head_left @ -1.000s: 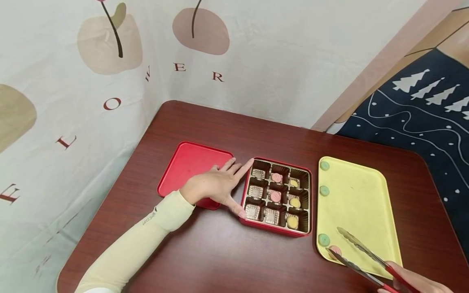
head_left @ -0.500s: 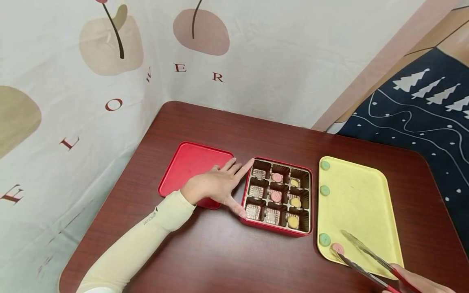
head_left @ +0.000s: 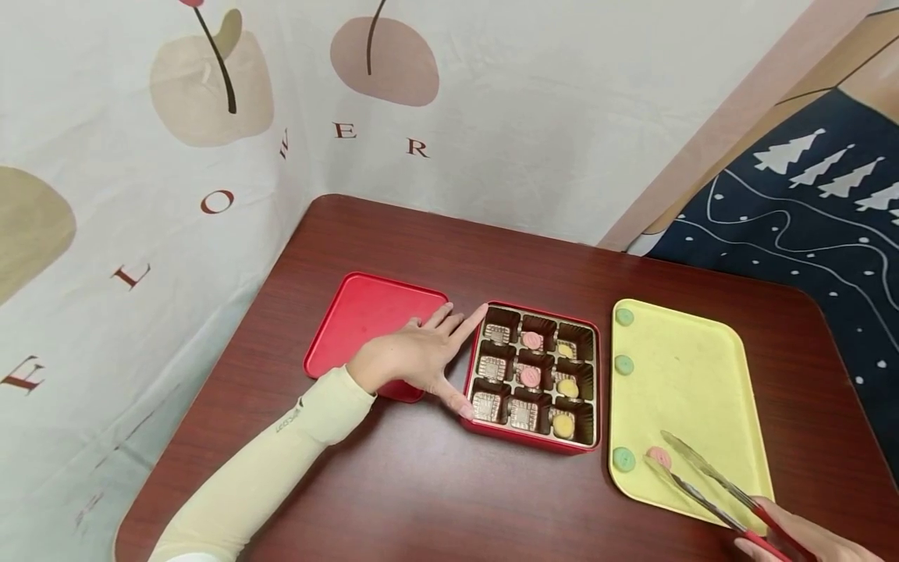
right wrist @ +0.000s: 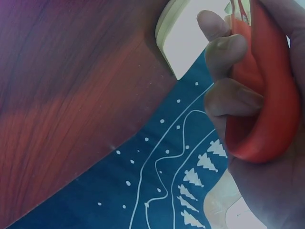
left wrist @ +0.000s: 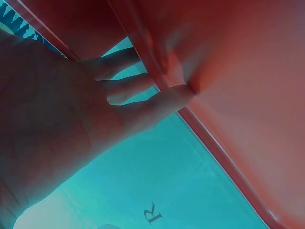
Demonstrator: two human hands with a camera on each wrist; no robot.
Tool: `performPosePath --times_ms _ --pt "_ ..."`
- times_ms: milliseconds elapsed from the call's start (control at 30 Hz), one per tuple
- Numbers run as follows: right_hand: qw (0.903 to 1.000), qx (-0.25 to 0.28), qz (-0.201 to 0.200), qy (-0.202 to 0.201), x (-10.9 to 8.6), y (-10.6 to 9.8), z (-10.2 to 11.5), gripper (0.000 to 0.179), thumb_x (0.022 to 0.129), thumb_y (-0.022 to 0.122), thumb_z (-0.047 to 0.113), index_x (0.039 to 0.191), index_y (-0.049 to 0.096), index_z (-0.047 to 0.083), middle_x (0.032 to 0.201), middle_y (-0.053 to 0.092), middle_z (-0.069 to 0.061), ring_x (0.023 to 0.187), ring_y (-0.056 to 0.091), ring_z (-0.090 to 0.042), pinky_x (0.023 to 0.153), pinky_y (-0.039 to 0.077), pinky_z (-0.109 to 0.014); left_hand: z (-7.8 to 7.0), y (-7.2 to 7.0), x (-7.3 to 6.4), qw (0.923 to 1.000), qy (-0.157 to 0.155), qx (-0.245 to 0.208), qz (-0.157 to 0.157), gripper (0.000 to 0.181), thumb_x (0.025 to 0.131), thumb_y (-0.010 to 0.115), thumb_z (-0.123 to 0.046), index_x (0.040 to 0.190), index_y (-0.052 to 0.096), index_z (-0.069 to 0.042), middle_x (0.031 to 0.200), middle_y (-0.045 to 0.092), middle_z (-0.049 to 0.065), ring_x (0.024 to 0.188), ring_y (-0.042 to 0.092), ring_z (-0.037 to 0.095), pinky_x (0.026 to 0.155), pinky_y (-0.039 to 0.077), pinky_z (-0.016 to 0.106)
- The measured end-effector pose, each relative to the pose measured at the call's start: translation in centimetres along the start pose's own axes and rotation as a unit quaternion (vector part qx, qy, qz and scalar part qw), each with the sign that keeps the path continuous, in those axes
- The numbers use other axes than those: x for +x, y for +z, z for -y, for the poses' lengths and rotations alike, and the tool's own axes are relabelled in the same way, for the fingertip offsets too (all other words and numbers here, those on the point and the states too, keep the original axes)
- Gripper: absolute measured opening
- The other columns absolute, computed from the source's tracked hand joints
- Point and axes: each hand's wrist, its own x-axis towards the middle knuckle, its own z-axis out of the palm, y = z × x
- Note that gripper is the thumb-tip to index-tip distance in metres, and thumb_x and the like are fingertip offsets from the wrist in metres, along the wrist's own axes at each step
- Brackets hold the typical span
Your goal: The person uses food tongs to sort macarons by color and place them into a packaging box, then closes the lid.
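tongs (head_left: 732, 489) in right hand (head_left: 811, 536), left hand (head_left: 414, 355) splayed against box (head_left: 527, 438)

On the table (head_left: 393, 499), the box (head_left: 534, 439) sits between lid (head_left: 382, 320), left, and tray (head_left: 691, 382), right; three discs (head_left: 623, 364) line the tray's left edge.

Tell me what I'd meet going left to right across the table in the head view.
Red lid, pink discs in the middle column of the red compartment box, yellow discs in its right column, green discs along the left edge of the yellow tray, single pink disc on that tray, right hand.
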Motion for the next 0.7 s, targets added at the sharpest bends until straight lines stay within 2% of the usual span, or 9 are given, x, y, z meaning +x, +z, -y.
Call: performPosePath --times_ms 33,67,100,167,267,367,467,600,700 --pt "0.9991 -0.036 -0.008 0.02 0.1 0.0 0.3 0.062 0.076 0.101 0.043 0.124 0.083 0.008 0.103 0.082 -0.007 0.079 0.061 0.016 0.066 0.042 -0.001 0.0 0.0 0.0 1.0 0.001 0.0 0.0 0.158 0.072 0.082 -0.087 0.171 -0.026 -0.027 0.181 0.012 0.018 0.166 -0.007 0.038 0.127 0.013 0.069" --pt "0.9896 -0.123 -0.063 0.041 0.1 0.3 0.9 0.07 0.065 0.106 0.043 0.12 0.084 0.007 0.099 0.081 -0.008 0.072 0.056 0.017 0.061 0.038 -0.001 0.0 0.0 0.0 1.0 0.001 0.0 -0.001 0.158 0.072 0.082 -0.087 0.171 -0.026 -0.027 0.181 0.012 0.018 0.166 -0.007 0.038 0.127 0.013 0.069" --pt "0.9863 -0.139 -0.063 0.064 0.2 0.4 1.2 0.07 0.061 0.108 0.035 0.12 0.084 0.007 0.098 0.081 -0.015 0.07 0.056 0.014 0.06 0.036 -0.002 0.0 0.0 0.0 1.0 0.002 0.0 -0.002 0.158 0.072 0.082 -0.087 0.171 -0.026 -0.027 0.18 0.012 0.018 0.166 -0.006 0.038 0.127 0.013 0.069" --pt "0.9817 -0.164 -0.046 0.086 0.3 0.2 1.5 0.07 0.064 0.107 0.039 0.121 0.083 0.005 0.099 0.08 -0.02 0.069 0.058 0.009 0.058 0.034 -0.002 0.0 0.1 0.0 1.0 0.003 -0.001 -0.003 0.158 0.072 0.082 -0.087 0.171 -0.026 -0.027 0.18 0.013 0.018 0.166 -0.006 0.038 0.127 0.013 0.069" --pt "0.9806 -0.167 -0.049 0.09 0.4 0.3 1.9 0.068 0.066 0.106 0.036 0.12 0.083 0.003 0.099 0.08 -0.021 0.068 0.058 0.007 0.059 0.033 -0.002 0.0 0.1 0.1 1.0 0.003 -0.004 -0.001 0.158 0.073 0.082 -0.087 0.171 -0.026 -0.028 0.181 0.012 0.018 0.166 -0.007 0.038 0.127 0.012 0.069" --pt "0.98 -0.159 -0.076 0.091 0.3 0.8 2.3 0.066 0.064 0.106 0.031 0.12 0.084 0.004 0.099 0.08 -0.02 0.068 0.051 0.017 0.057 0.034 -0.003 0.1 0.2 0.2 1.0 0.002 -0.005 -0.001 0.158 0.072 0.082 -0.087 0.171 -0.026 -0.028 0.181 0.011 0.018 0.166 -0.007 0.038 0.127 0.011 0.069" --pt "0.9774 -0.161 -0.095 0.099 0.4 1.3 2.7 0.062 0.065 0.106 0.028 0.118 0.085 0.005 0.096 0.08 -0.019 0.065 0.045 0.019 0.052 0.034 -0.008 0.1 0.2 0.2 1.0 0.002 -0.002 -0.003 0.158 0.072 0.082 -0.087 0.171 -0.025 -0.028 0.181 0.011 0.017 0.166 -0.007 0.038 0.127 0.012 0.069" --pt "0.9746 -0.181 -0.089 0.098 0.5 1.6 2.9 0.053 0.07 0.102 0.027 0.116 0.085 0.005 0.084 0.077 -0.013 0.058 0.043 0.004 0.049 0.029 -0.015 0.2 0.2 0.2 1.0 0.004 0.001 -0.005 0.158 0.072 0.082 -0.087 0.171 -0.025 -0.027 0.18 0.013 0.018 0.166 -0.006 0.038 0.127 0.013 0.069" --pt "0.9756 -0.186 -0.092 0.07 0.6 1.7 2.6 0.048 0.077 0.098 0.029 0.116 0.084 0.004 0.082 0.076 -0.011 0.057 0.041 0.001 0.048 0.029 -0.017 0.1 0.2 0.1 1.0 0.005 0.0 -0.006 0.158 0.072 0.083 -0.086 0.172 -0.025 -0.027 0.18 0.013 0.018 0.166 -0.006 0.039 0.127 0.013 0.069"
